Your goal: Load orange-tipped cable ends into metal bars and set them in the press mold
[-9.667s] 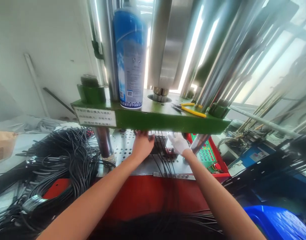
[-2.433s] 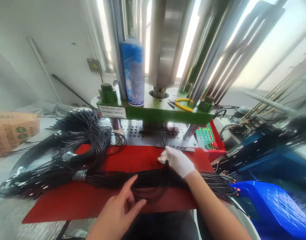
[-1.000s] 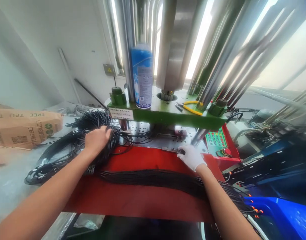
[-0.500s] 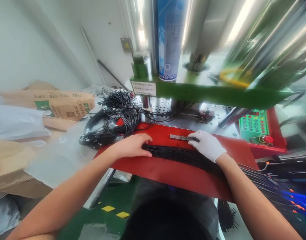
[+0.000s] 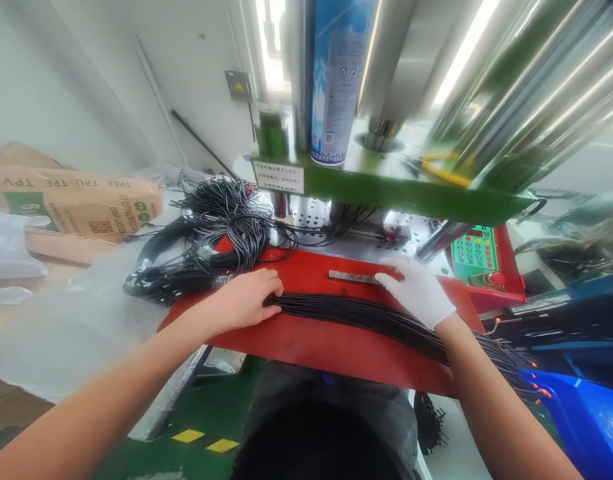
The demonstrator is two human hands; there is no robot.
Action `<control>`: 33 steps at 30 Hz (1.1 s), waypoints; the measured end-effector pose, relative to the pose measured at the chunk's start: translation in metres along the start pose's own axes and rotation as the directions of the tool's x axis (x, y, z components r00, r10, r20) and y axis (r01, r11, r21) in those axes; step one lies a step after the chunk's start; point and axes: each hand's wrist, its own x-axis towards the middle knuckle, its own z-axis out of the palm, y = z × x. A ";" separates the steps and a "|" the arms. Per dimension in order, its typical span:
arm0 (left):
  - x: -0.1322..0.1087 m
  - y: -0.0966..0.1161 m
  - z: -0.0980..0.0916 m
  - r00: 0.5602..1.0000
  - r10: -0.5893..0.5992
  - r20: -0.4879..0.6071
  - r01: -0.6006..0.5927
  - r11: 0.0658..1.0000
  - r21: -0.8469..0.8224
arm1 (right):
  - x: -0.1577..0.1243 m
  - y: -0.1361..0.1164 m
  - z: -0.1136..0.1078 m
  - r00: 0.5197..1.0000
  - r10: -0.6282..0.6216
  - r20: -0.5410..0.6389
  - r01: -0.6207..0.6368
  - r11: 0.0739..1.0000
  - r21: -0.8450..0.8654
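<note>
A bundle of thin black cables lies across the red tabletop, running off to the right with orange tips at its far end. My bare left hand has its fingers and thumb closed around the bundle's left end. In a white glove, my right hand is at the right end of a small metal bar with a row of small dark fittings. The thumb overlaps that end and the index finger is apart from it. Under the right wrist and forearm, part of the bundle is hidden.
Coiled black cables are heaped at the back left. A green press plate carrying a blue spray can stands behind the tabletop. A control panel is at right, a blue bin lower right, brown paper sacks at left.
The view has shifted. My left fingers have closed more on the cable ends. My right hand has moved slightly right along the metal bar, its fingers less wrapped over it.
</note>
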 end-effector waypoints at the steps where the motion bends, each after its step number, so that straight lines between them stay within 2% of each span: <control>1: 0.001 -0.001 0.000 1.000 -0.011 0.002 0.011 1.000 -0.016 | -0.001 -0.006 -0.002 1.000 -0.021 0.000 0.021 1.000 0.017; 4: 0.004 -0.005 -0.003 0.999 -0.042 0.025 0.045 0.992 -0.115 | -0.002 -0.029 -0.004 0.997 -0.075 0.031 0.073 0.996 0.048; 8: 0.009 -0.016 -0.009 0.996 -0.045 0.080 0.071 0.925 -0.372 | -0.003 -0.061 -0.004 0.986 -0.119 0.117 0.105 0.988 0.118; 10: 0.012 -0.022 -0.013 0.989 -0.069 0.131 0.130 0.829 -0.544 | -0.002 -0.076 -0.002 0.975 -0.139 0.175 0.107 0.978 0.182; 13: 0.015 -0.028 -0.017 0.967 -0.070 0.246 0.236 0.617 -0.750 | -0.001 -0.095 0.006 0.949 -0.153 0.276 0.070 0.955 0.288; 15: 0.016 -0.031 -0.017 0.962 -0.046 0.270 0.256 0.506 -0.824 | 0.001 -0.105 0.013 0.926 -0.183 0.330 0.068 0.941 0.331; 18: 0.017 -0.034 -0.017 0.960 -0.041 0.275 0.268 0.411 -0.871 | 0.004 -0.110 0.022 0.910 -0.198 0.364 0.062 0.933 0.354; 22: 0.017 -0.036 -0.014 0.960 -0.052 0.277 0.275 0.380 -0.883 | 0.006 -0.108 0.024 0.911 -0.138 0.388 -0.008 0.936 0.353; 29: 0.018 -0.037 -0.013 0.962 -0.070 0.265 0.271 0.390 -0.880 | 0.003 -0.104 0.020 0.861 -0.169 0.480 -0.042 0.916 0.398; 33: 0.017 -0.036 -0.014 0.960 -0.080 0.268 0.277 0.392 -0.877 | 0.002 -0.105 0.021 0.862 -0.170 0.477 -0.037 0.918 0.395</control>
